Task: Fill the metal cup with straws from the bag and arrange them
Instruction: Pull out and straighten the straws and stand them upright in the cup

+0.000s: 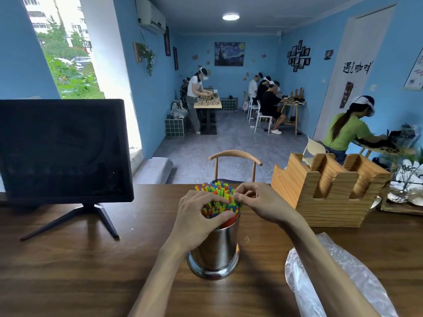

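Note:
A shiny metal cup (pixel 215 250) stands upright on the wooden table (pixel 80 271), packed with colourful straws (pixel 217 191) that stick out of its top. My left hand (pixel 196 216) wraps around the near left side of the straw bundle, thumb and fingers pressed on the straw ends. My right hand (pixel 254 200) pinches straws at the right side of the bundle with curled fingers. A clear plastic bag (pixel 332 277) lies flat on the table at the right, under my right forearm; I cannot tell if any straws are inside.
A dark monitor (pixel 64 152) on a tripod foot stands at the left of the table. A wooden holder box (pixel 329 191) sits at the back right. A wooden chair (pixel 235 161) is behind the table. Several people work at tables farther back.

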### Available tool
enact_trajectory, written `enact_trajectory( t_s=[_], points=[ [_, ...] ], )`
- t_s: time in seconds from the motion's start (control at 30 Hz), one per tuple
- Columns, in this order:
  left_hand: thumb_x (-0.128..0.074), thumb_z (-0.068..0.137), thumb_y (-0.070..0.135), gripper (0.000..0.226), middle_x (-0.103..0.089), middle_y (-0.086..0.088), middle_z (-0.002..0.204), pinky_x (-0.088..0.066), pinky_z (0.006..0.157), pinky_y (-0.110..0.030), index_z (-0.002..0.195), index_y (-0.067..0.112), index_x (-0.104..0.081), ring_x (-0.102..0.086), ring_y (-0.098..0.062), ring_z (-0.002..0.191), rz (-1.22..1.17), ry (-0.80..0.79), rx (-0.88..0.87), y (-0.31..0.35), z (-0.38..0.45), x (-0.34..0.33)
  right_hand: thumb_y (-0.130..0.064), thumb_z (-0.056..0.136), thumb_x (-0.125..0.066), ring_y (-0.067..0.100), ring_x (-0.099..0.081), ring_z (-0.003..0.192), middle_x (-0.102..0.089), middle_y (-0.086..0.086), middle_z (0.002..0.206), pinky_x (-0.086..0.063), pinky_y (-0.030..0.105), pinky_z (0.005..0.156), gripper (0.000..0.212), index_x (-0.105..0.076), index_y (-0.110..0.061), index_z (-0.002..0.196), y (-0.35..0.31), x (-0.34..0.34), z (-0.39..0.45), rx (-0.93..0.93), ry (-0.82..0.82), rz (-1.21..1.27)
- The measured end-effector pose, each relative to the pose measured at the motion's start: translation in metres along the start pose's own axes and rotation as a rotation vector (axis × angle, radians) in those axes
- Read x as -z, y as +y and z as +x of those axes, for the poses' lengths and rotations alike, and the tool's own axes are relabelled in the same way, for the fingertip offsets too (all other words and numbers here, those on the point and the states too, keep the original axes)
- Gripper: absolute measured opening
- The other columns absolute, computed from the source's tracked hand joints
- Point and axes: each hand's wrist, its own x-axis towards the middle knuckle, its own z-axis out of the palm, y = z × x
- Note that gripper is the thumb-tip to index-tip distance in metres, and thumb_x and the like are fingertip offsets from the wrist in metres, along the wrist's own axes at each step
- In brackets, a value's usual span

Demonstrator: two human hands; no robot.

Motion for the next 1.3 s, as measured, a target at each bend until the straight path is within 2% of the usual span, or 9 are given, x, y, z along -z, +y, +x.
enact_trajectory(
  t_s=[0.13,0.33,0.43,0.53,0.63,0.8,0.97,1.13,1.3],
  points=[
    [-0.071,0.071,0.073,0.033,-0.052,0.040,0.109,-0.033,0.107,-0.034,0.100,0.058,-0.067,-0.036,0.009,0.119,-0.029,-0.023,0.021,0.000,-0.001,0.001,-0.029,0.104,-0.053,0.007,-0.063,0.091,-0.067,-0.009,0.091,-0.050,0.026,0.078,0.015,-0.064,-0.025,0.095,-0.012,-0.004,0.000,0.066,0.060,-0.001],
    [-0.074,0.073,0.069,0.039,-0.051,0.039,0.115,-0.034,0.113,-0.042,0.109,0.063,-0.062,-0.038,-0.006,0.125,-0.062,-0.130,0.077,0.001,0.002,0.007,-0.015,0.106,-0.048,0.007,-0.063,0.065,-0.067,-0.017,0.065,-0.045,0.017,0.057,0.024,-0.057,-0.026,0.086,-0.050,0.007,0.002,0.230,0.390,0.156],
    [-0.066,0.071,0.077,0.053,-0.053,0.028,0.120,-0.039,0.112,-0.045,0.121,0.066,-0.054,-0.043,-0.014,0.128,-0.141,-0.133,0.131,0.003,0.006,0.010,-0.011,0.106,-0.047,0.003,-0.061,0.057,-0.070,-0.002,0.069,-0.042,0.014,0.050,0.021,-0.057,-0.015,0.088,-0.064,0.010,0.003,0.278,0.443,0.300],
    [-0.060,0.081,0.077,0.042,-0.052,0.037,0.116,-0.021,0.110,-0.019,0.121,0.066,-0.054,-0.037,0.000,0.125,-0.119,-0.046,0.079,0.011,0.011,0.011,-0.012,0.107,-0.045,0.009,-0.059,0.056,-0.070,0.006,0.077,-0.046,0.022,0.049,0.018,-0.055,-0.011,0.092,-0.073,0.011,0.004,0.333,0.458,0.327],
    [-0.055,0.090,0.065,0.033,-0.055,0.031,0.115,-0.008,0.093,0.000,0.120,0.052,-0.063,-0.036,0.001,0.119,0.018,-0.016,0.044,0.022,0.017,0.011,-0.014,0.109,-0.043,0.024,-0.059,0.059,-0.070,0.005,0.080,-0.052,0.038,0.051,0.017,-0.053,-0.008,0.096,-0.084,0.010,0.001,0.404,0.462,0.378],
    [-0.056,0.098,0.051,0.020,-0.069,0.019,0.097,-0.043,0.099,-0.037,0.108,0.043,-0.072,-0.059,-0.007,0.107,-0.105,0.030,0.059,0.018,0.024,0.018,-0.010,0.110,-0.037,0.029,-0.056,0.061,-0.064,0.004,0.080,-0.051,0.031,0.054,0.018,-0.049,-0.012,0.098,-0.099,0.012,-0.002,0.499,0.548,0.523],
    [-0.070,0.092,0.021,0.012,-0.075,0.001,0.073,-0.052,0.065,-0.024,0.099,0.029,-0.076,-0.064,-0.008,0.065,-0.548,0.128,0.119,0.038,0.024,0.042,-0.011,0.111,-0.033,0.016,-0.055,0.060,-0.066,0.000,0.079,-0.051,0.026,0.056,0.021,-0.053,-0.015,0.110,-0.090,0.014,0.001,0.393,0.614,0.836],
    [-0.076,0.074,0.020,0.016,-0.075,-0.007,0.074,-0.043,0.042,-0.016,0.088,0.010,-0.075,-0.058,-0.010,0.054,-0.973,0.295,0.330,0.034,0.026,0.064,-0.008,0.108,-0.039,0.015,-0.065,0.073,-0.074,0.002,0.088,-0.059,0.026,0.071,0.025,-0.063,-0.011,0.102,-0.063,0.002,0.003,0.185,0.413,0.955],
    [-0.073,0.088,0.016,0.013,-0.061,0.007,0.060,-0.051,0.054,-0.020,0.080,0.007,-0.071,-0.055,-0.003,0.056,-0.951,0.485,0.331,0.026,0.032,0.071,0.005,0.097,-0.057,0.018,-0.068,0.084,-0.076,0.005,0.094,-0.057,0.026,0.081,0.031,-0.078,-0.017,0.091,-0.035,-0.013,-0.003,0.138,0.097,0.623]
  ],
)
